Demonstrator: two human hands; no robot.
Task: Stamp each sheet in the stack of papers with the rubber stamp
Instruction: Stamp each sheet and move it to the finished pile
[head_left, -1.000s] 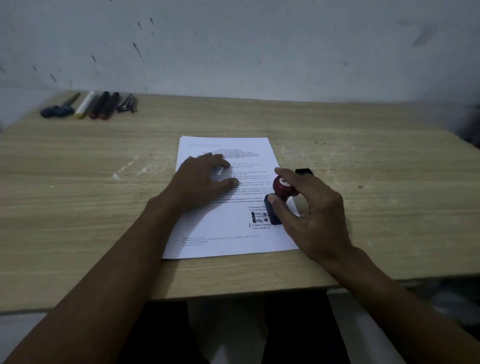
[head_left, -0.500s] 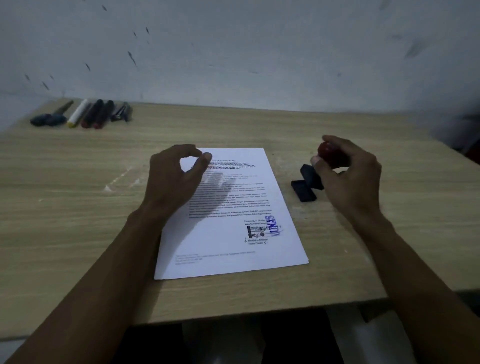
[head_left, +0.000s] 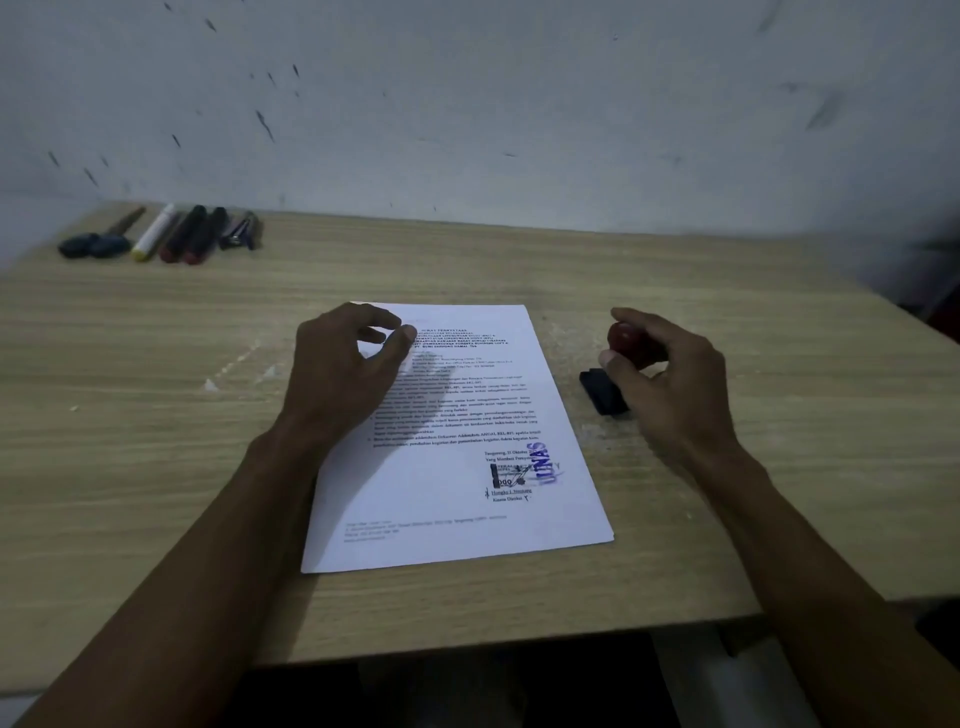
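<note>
step in hand: the top sheet of the stack of papers (head_left: 457, 436) already bears a blue stamp mark (head_left: 543, 464) low on its right side, so the work appears to sit between stamping this sheet and clearing it for the one beneath.

right hand (head_left: 670, 379): fingers and thumb curled round the red knob of the rubber stamp (head_left: 626, 340), off the paper, just right of the stack. directly below this hand lies a dark block (head_left: 602, 392), judged to be the ink pad; whether the stamp face touches it cannot be told.

left hand (head_left: 343, 369): over the upper left part of the sheet, thumb and forefinger drawn close together near the top edge. whether they hold the paper cannot be told; the hand appears to hold nothing.

next move, as judged: pinch only the top sheet at its far left corner and draw it aside, taking care not to drag the sheets beneath.

edges and room: the table (head_left: 156, 441) has open surface left of the left hand for the stamped sheet. its near edge runs just below the stack. a row of pens and markers (head_left: 171, 239) lies well beyond the left hand, near the wall.
</note>
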